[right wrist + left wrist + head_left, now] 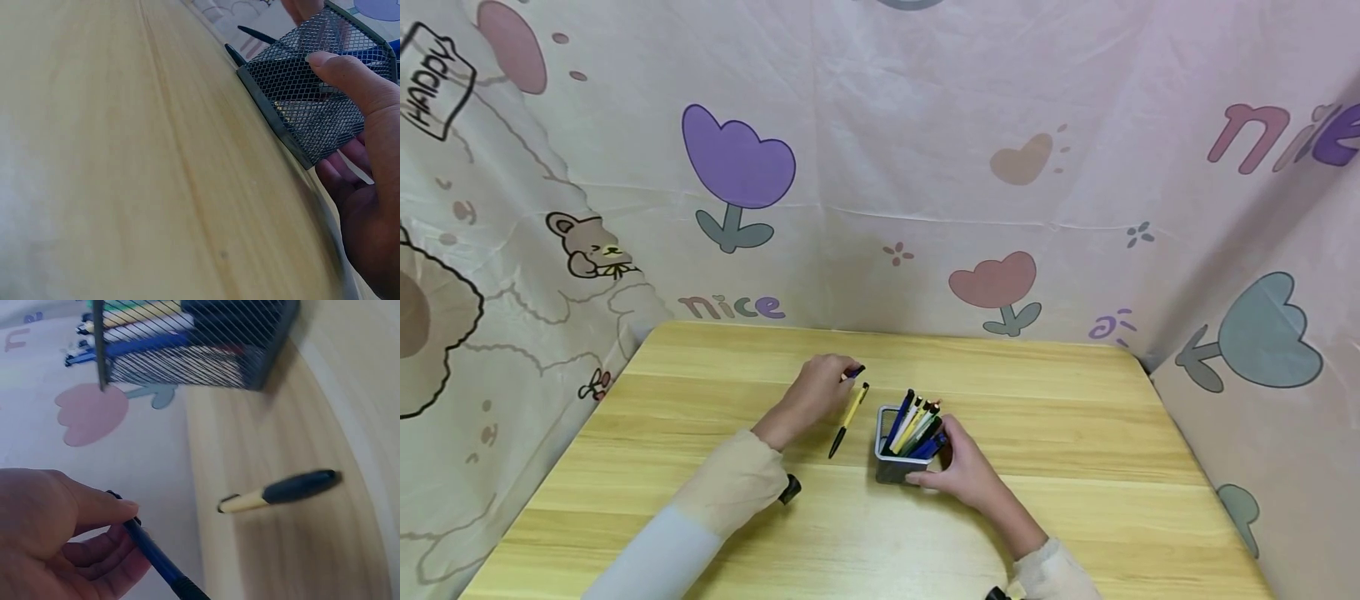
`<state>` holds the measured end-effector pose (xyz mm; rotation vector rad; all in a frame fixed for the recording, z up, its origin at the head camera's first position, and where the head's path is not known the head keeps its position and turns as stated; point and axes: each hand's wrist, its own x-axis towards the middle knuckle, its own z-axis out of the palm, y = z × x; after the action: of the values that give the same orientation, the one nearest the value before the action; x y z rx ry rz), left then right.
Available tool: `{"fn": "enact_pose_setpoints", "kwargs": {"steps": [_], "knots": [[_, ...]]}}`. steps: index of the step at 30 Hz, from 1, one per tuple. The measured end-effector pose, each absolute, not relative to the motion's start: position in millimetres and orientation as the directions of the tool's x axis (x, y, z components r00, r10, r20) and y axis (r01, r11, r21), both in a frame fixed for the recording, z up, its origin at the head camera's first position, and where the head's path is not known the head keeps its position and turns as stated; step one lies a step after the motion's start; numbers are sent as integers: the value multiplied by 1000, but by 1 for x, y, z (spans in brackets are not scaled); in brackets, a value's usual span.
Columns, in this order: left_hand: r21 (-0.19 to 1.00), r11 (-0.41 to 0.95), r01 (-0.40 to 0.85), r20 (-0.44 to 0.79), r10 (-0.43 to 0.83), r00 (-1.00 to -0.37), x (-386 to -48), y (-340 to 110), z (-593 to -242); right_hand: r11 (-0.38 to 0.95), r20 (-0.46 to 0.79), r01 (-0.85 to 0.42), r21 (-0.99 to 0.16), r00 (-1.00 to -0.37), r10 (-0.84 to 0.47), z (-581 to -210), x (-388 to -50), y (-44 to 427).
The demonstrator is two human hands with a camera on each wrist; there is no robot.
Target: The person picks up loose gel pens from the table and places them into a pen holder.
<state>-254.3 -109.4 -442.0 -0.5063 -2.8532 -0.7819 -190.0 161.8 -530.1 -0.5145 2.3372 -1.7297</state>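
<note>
My left hand [815, 390] pinches a dark blue pen [156, 556] between thumb and fingers, towards the back of the table. Just right of that hand, a yellow pen with a black grip [847, 422] lies on the wood. A dark mesh pen holder [892, 472] stands to the right of the yellow pen, packed with several pens [913, 427] that lean in it, blue, white, yellow and green among them. From its right side my right hand [968, 468] grips the holder, thumb on the near wall; the far fingers are partly hidden in the head view.
The wooden table [1060, 417] runs back to a hanging cloth [880, 167] printed with flowers and words. More printed cloth [512, 275] hangs along the left side. A black strap piece [790, 489] shows at the left wrist.
</note>
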Motion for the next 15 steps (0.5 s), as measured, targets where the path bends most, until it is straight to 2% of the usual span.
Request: {"fn": "enact_pose_setpoints", "kwargs": {"steps": [15], "knots": [[474,737,481,415,295,-861,-225,-84,-400,261,67,-179,-949,-920,-387,-529,-190,161]]}}
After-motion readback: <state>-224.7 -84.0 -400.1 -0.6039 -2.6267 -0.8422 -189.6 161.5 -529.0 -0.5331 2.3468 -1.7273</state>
